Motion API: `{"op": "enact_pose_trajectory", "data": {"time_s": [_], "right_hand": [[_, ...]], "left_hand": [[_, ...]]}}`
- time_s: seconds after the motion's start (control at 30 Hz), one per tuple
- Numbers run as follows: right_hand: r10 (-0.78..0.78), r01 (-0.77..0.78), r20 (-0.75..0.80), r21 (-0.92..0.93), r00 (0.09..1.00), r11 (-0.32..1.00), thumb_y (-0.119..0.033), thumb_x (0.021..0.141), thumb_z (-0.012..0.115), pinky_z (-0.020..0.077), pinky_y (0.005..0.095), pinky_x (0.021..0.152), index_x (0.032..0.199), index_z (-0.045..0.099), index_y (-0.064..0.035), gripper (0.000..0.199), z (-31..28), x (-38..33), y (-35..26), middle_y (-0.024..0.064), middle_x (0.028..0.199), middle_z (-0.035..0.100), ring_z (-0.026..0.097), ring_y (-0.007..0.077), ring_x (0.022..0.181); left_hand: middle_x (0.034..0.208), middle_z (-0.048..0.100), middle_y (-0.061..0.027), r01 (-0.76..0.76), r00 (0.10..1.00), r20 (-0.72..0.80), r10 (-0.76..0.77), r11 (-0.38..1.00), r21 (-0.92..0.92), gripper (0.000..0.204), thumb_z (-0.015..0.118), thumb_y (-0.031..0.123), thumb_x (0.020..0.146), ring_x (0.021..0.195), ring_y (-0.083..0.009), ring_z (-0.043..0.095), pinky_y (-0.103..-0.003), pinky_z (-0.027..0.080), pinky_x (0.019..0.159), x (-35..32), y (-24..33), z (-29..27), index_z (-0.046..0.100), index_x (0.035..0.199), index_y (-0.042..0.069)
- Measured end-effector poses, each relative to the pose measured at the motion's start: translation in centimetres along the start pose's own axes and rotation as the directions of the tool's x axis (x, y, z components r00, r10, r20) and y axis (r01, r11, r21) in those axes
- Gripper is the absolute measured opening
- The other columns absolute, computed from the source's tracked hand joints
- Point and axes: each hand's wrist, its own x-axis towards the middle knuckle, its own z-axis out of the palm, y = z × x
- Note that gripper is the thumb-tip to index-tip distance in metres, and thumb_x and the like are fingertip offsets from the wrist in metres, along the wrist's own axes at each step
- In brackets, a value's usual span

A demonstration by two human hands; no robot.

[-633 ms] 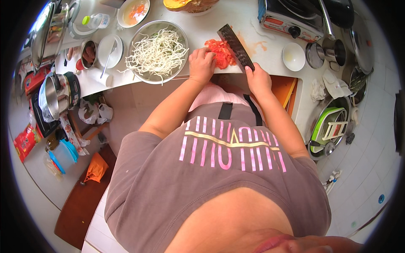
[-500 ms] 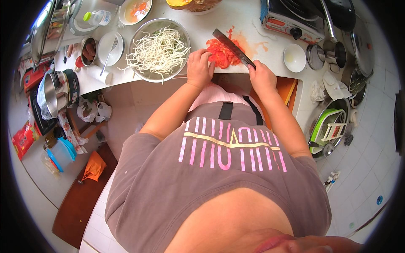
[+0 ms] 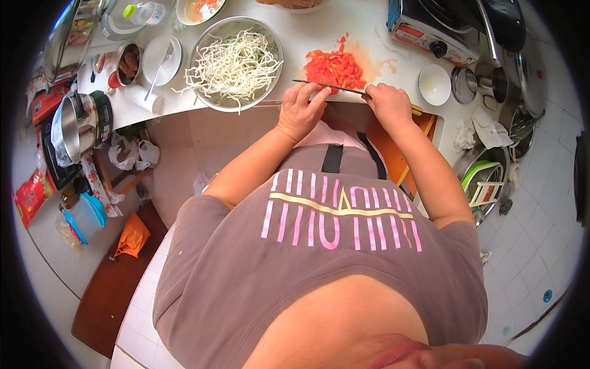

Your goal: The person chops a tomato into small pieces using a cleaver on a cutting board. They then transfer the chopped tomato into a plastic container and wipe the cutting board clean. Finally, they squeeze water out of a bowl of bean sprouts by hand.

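In my right hand, fingers wrapped around the handle, is a kitchen knife. Its dark blade points left and appears nearly edge-on, along the near side of a pile of chopped tomato. My left hand is at the blade's far end, its bent fingers closed against the metal; the exact contact of the fingertips is hard to see. Red juice spreads on the white counter around the tomato. Left of the pile stands a metal bowl heaped with white noodles.
A portable gas stove is at the back right, with a small white bowl before it. To the left are a white dish with a spoon, a metal cup of sausages and a capped plastic bottle.
The knife has swung from slanting over the tomato to lying across its near edge. My left hand has moved right and slightly nearer, up to the blade. The view has shifted a little.
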Motion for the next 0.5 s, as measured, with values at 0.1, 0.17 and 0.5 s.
{"op": "enact_pose_trajectory", "data": {"time_s": [0.1, 0.17, 0.5], "right_hand": [[-0.037, 0.037, -0.006, -0.007, 0.999, 0.999, -0.025, 0.082, 0.066, 0.0469, 0.0421, 0.062, 0.084, 0.059, -0.0142, 0.013, 0.4, 0.4, 0.1, 0.0047, 0.074, 0.061, 0.064, 0.0257, 0.071], [-0.056, 0.056, 0.0, -0.003, 0.998, 0.998, -0.024, 0.082, 0.066, 0.0467, 0.0422, 0.062, 0.084, 0.059, -0.014, 0.012, 0.6, 0.8, 0.1, 0.0052, 0.074, 0.061, 0.064, 0.0258, 0.071], [-0.072, 0.089, 0.214, -0.074, 0.974, 0.993, -0.018, 0.086, 0.056, 0.0497, 0.0429, 0.066, 0.085, 0.059, -0.0111, 0.008, 1.7, 2.5, 0.5, 0.0086, 0.078, 0.063, 0.065, 0.0283, 0.074]], "left_hand": [[0.1, 0.058, -0.0007, -0.041, 0.999, 0.032, 0.042, 0.999, -0.011, 0.036, 0.074, 0.012, 0.068, 0.094, -0.0227, 0.055, -0.038, 0.043, 0.082, -0.8, 0.0, -0.3, 0.063, 0.102, 0.016], [0.1, 0.059, -0.0014, -0.043, 0.99, 0.134, 0.046, 0.999, -0.029, 0.034, 0.073, 0.011, 0.069, 0.095, -0.0236, 0.055, -0.037, 0.045, 0.081, -1.7, -0.2, 0.0, 0.063, 0.102, 0.015], [0.106, 0.062, -0.0058, 0.129, 0.98, 0.163, -0.112, 0.987, -0.1, 0.025, 0.068, 0.009, 0.074, 0.098, -0.0303, 0.056, -0.038, 0.053, 0.077, -3.2, -1.6, 5.3, 0.066, 0.098, 0.011]]}}
